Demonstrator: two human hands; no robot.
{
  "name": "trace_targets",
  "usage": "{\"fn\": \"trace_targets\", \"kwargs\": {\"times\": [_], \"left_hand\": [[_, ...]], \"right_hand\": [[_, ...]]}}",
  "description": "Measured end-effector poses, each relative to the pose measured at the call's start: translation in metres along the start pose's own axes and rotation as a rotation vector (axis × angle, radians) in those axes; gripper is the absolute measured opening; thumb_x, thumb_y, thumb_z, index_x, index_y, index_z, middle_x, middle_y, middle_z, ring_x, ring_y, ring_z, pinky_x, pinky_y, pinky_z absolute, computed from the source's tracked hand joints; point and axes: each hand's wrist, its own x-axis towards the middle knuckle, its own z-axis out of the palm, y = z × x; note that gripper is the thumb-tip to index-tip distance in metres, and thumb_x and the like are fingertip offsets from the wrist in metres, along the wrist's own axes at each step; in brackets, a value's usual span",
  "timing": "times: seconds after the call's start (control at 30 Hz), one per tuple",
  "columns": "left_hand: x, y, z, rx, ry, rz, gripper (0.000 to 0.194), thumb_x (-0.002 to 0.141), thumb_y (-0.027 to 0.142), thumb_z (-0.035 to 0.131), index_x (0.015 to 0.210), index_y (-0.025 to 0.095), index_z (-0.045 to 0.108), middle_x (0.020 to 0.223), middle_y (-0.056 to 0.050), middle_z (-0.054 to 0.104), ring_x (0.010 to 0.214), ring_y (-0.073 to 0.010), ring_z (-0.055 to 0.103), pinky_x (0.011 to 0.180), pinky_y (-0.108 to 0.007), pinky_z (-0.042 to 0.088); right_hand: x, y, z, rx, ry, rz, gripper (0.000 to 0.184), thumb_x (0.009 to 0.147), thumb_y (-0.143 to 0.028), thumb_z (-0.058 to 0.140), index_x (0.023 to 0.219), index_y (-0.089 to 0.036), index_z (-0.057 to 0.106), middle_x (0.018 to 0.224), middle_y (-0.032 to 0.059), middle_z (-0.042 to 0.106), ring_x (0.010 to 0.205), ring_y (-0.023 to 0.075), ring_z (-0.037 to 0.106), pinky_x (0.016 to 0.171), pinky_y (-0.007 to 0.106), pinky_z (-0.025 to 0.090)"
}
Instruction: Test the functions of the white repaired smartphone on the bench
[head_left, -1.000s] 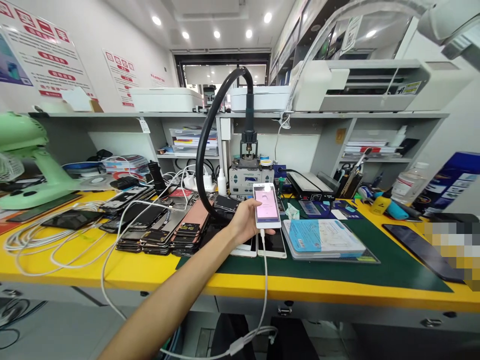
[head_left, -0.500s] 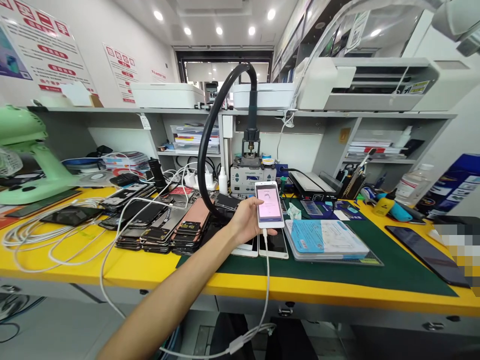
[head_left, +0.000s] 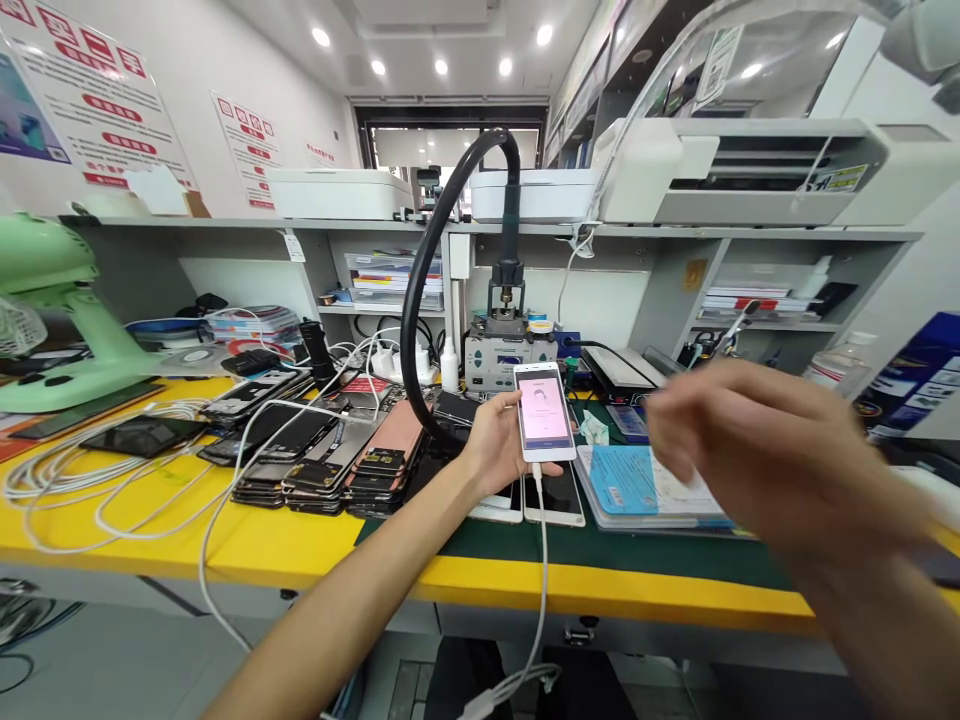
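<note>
My left hand [head_left: 495, 442] is closed around a white smartphone [head_left: 545, 412] whose lit screen is pinkish and faces me. A white charging cable [head_left: 544, 560] is plugged into the phone's lower end and hangs over the bench edge. Below the hand, another white phone [head_left: 555, 497] with a dark screen lies on the green mat [head_left: 495, 540]. On the right, my right hand [head_left: 780, 450] is raised over the mat, smeared by motion, so its fingers cannot be made out clearly. Behind it lies a flat plastic case [head_left: 619, 480] with a blue and white cover.
Stacks of phone parts [head_left: 382, 460] stand left of my left hand, beside coiled white cables [head_left: 45, 470]. A thick black hose [head_left: 412, 300] arches up from the grey rework station [head_left: 499, 357]. A green fan [head_left: 82, 310] stands far left; a printer [head_left: 750, 170] sits on the shelf.
My right hand has come into view from the right, in front of the plastic case. The left hand still holds the phone, with its screen lit.
</note>
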Motion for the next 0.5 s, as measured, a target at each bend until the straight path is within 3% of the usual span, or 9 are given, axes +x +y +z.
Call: {"fn": "trace_targets", "kwargs": {"times": [0.07, 0.13, 0.27, 0.37, 0.5], "left_hand": [[-0.001, 0.001, -0.001, 0.007, 0.019, 0.009, 0.06, 0.094, 0.053, 0.045, 0.136, 0.011, 0.056, 0.115, -0.022, 0.069, 0.086, -0.032, 0.072, 0.057, -0.041, 0.061], [-0.001, 0.002, -0.003, -0.002, 0.042, 0.012, 0.064, 0.095, 0.059, 0.044, 0.138, 0.013, 0.054, 0.116, -0.022, 0.068, 0.088, -0.0326, 0.072, 0.059, -0.041, 0.06], [-0.001, 0.011, -0.009, -0.009, 0.094, -0.02, 0.065, 0.096, 0.061, 0.038, 0.139, 0.015, 0.052, 0.115, -0.021, 0.069, 0.089, -0.0338, 0.072, 0.062, -0.044, 0.06], [0.002, 0.019, -0.009, 0.001, 0.15, -0.072, 0.065, 0.098, 0.061, 0.032, 0.137, 0.014, 0.053, 0.113, -0.021, 0.069, 0.088, -0.0343, 0.072, 0.063, -0.046, 0.058], [0.009, 0.025, 0.002, 0.019, 0.196, -0.155, 0.065, 0.097, 0.063, 0.03, 0.134, 0.016, 0.056, 0.116, -0.021, 0.067, 0.091, -0.0344, 0.07, 0.067, -0.047, 0.057]], "right_hand": [[0.014, -0.026, 0.012, -0.125, 0.111, -0.076, 0.015, 0.09, -0.036, 0.067, 0.092, -0.022, 0.072, 0.064, 0.0011, 0.058, 0.055, 0.0145, 0.051, 0.049, 0.029, 0.04], [0.029, -0.032, 0.027, -0.162, 0.067, 0.059, 0.027, 0.089, -0.039, 0.065, 0.108, -0.02, 0.068, 0.072, 0.0035, 0.061, 0.062, 0.0175, 0.056, 0.05, 0.028, 0.042], [0.048, 0.006, 0.048, 0.147, -0.089, 0.529, 0.039, 0.087, -0.039, 0.061, 0.12, -0.02, 0.057, 0.102, 0.0106, 0.065, 0.079, 0.0229, 0.064, 0.053, 0.03, 0.052], [0.047, 0.027, 0.052, 0.411, -0.255, 0.642, 0.033, 0.09, -0.039, 0.056, 0.115, -0.018, 0.062, 0.107, 0.0121, 0.067, 0.088, 0.0244, 0.065, 0.065, 0.033, 0.057], [0.042, 0.03, 0.049, 0.648, -0.322, 0.702, 0.035, 0.087, -0.028, 0.055, 0.119, -0.017, 0.062, 0.105, 0.0112, 0.072, 0.089, 0.0262, 0.067, 0.07, 0.038, 0.057]]}}
